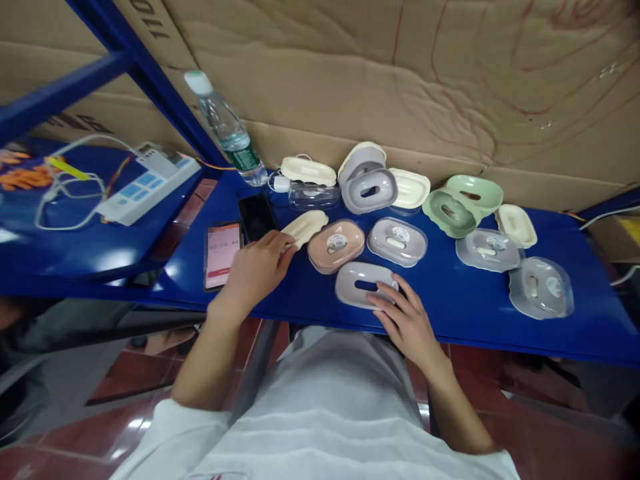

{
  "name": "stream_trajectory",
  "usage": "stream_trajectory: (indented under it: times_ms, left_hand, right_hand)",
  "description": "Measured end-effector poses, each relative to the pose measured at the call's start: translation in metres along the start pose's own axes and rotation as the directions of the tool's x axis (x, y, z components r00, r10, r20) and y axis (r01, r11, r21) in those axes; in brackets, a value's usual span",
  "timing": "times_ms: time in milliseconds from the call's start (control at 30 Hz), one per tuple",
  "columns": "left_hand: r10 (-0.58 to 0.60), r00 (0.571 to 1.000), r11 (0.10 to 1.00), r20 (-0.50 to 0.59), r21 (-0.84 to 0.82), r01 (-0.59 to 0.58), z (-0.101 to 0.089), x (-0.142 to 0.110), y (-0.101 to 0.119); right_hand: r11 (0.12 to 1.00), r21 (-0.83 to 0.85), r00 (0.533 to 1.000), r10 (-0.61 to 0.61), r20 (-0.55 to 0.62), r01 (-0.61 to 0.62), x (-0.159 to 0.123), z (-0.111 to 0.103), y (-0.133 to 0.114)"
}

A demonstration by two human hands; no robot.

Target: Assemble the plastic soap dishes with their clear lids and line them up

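A blue desk point(465, 313) runs across my remote view. My left hand point(257, 263) is pinched nearly together; my right hand point(413, 330), fingers loosely spread, touches the grey tray point(349, 285) near the front edge. Just beyond sits a peach box point(344, 248); beside it, my pinch holds the cream tray point(307, 227).

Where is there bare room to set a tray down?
A wide bare patch of blue tabletop lies between the right hand and the rightmost lidded box. A smaller one sits between the left hand and the grey tray by the right hand. It is crowded along the cardboard, from the water bottle to the green trays.
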State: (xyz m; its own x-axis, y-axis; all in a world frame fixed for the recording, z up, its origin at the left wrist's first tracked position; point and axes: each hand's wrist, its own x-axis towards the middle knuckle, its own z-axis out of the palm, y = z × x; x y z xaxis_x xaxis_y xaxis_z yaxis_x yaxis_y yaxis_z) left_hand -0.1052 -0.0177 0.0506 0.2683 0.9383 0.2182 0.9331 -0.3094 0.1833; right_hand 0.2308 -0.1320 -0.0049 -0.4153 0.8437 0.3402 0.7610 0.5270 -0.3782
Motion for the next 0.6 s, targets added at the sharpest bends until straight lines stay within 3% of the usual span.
stream_trajectory:
  times_ms: [133,267,367,467,533,600]
  left_hand:
    - [-0.006,0.994,0.993,-0.114,-0.121,-0.008,-0.025,-0.022,0.006]
    - [0.021,0.971,0.986,-0.239,-0.154,-0.060,-0.033,-0.052,0.022]
    - [0.206,0.962,0.954,-0.179,-0.184,-0.238,-0.020,-0.079,0.035]
    - [0.448,0.892,0.872,-0.052,-0.195,-0.449,0.006,-0.096,0.044]
    - [0.523,0.852,0.838,-0.018,-0.174,-0.518,0.024,-0.099,0.048]
    - [0.518,0.854,0.842,-0.045,-0.152,-0.518,0.039,-0.096,0.051]
  right_hand:
    - [0.998,-0.062,1.000,0.023,-0.019,-0.024,0.019,0.009,-0.014]
    - [0.984,-0.032,0.971,0.165,-0.172,-0.173,0.034,0.015,-0.012]
    - [0.967,0.105,0.919,0.255,-0.300,-0.234,0.027,0.009,0.001]
    - [0.950,0.186,0.868,0.305,-0.392,-0.250,0.011,-0.001,0.012]
    - [0.961,0.178,0.896,0.264,-0.358,-0.212,0.000,-0.007,0.015]
    - [0.978,0.155,0.954,0.178,-0.243,-0.143,-0.007,-0.009,0.013]
